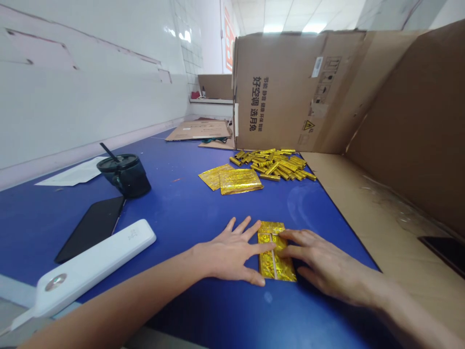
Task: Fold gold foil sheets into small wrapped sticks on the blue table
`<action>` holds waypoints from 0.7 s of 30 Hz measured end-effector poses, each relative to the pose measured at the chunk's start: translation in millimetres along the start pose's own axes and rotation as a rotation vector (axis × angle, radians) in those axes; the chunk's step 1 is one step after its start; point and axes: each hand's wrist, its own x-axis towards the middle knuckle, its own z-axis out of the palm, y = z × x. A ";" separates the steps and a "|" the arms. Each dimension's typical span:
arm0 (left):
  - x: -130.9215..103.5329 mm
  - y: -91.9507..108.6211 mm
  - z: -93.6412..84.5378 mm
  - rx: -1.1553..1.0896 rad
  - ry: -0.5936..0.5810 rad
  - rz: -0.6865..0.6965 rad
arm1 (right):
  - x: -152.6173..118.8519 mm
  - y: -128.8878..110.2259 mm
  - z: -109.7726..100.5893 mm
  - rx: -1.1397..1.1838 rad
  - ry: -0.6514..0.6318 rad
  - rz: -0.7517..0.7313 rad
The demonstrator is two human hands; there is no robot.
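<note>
A shiny gold sheet (269,264) lies flat on the blue table (170,184), with a pale line down its middle and a folded strip across its far end. My left hand (234,252) is spread with its fingers apart, and one fingertip presses on the sheet's left part. On the right side of the sheet, the fingertips of my right hand (316,257) rest with the fingers slightly apart. Farther back are flat gold sheets (240,181), some stacked. Behind them to the right is a pile of several rolled gold tubes (286,167).
At the left are a dark lidded cup (127,177), a black phone (92,225), a white device (98,259) and white paper (74,172). A large cardboard box (283,92) stands behind, with cardboard (392,218) along the right edge.
</note>
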 end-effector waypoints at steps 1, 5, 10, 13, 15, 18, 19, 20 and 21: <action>-0.2 0.3 -0.7 -0.005 -0.006 0.002 | 0.4 -3.0 1.0 -0.019 -0.002 0.002; -1.0 1.5 -2.8 -0.029 -0.028 0.004 | 3.1 -10.8 2.2 -0.063 0.017 -0.010; -1.3 1.2 -2.1 -0.052 -0.016 0.009 | 7.8 -12.2 0.8 0.005 0.048 -0.078; -0.8 1.3 -1.2 -0.060 -0.010 -0.001 | 9.1 -7.4 2.8 0.107 0.059 -0.087; -0.2 1.9 -0.8 -0.061 -0.001 -0.002 | 9.5 -4.1 4.3 0.178 0.065 -0.060; 1.0 3.2 0.4 -0.044 0.037 0.011 | 10.5 -1.9 5.9 0.225 0.070 -0.020; 1.4 3.6 1.1 -0.031 0.060 0.017 | 11.1 -1.7 6.3 0.233 0.072 -0.017; 1.8 4.0 1.9 -0.014 0.086 0.025 | 11.6 -1.5 6.7 0.242 0.076 -0.014; 2.1 4.3 2.8 0.003 0.116 0.035 | 12.0 -1.4 7.0 0.252 0.081 -0.010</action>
